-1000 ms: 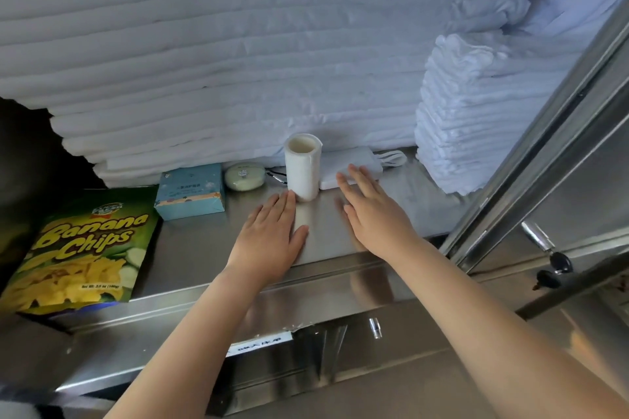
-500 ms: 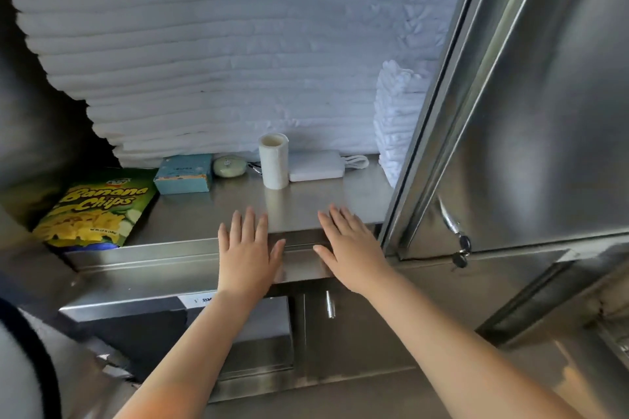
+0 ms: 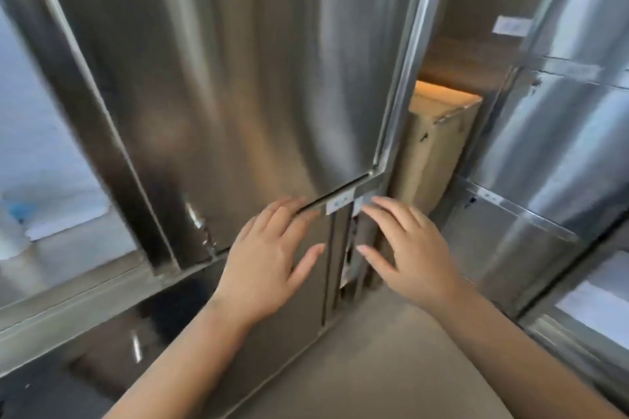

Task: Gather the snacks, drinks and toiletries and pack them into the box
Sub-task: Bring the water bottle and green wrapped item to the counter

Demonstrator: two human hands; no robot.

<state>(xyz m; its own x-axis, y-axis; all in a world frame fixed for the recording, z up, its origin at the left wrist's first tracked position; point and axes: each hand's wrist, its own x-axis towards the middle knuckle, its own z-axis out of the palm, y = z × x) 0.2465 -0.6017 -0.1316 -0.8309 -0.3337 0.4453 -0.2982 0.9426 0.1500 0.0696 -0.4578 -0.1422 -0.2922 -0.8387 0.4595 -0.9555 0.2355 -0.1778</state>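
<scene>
Motion blur smears everything, glare streaks run down the steel door [image 3: 221, 61], straight edges bow

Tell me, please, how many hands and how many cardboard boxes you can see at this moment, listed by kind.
Hands: 2 (left hand, right hand, both holding nothing)
Cardboard box: 1
Total: 3

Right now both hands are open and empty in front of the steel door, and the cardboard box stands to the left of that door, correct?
No: the head view shows the cardboard box to the right of the steel door, not the left. The left hand and right hand are open and empty in front of it.
</scene>
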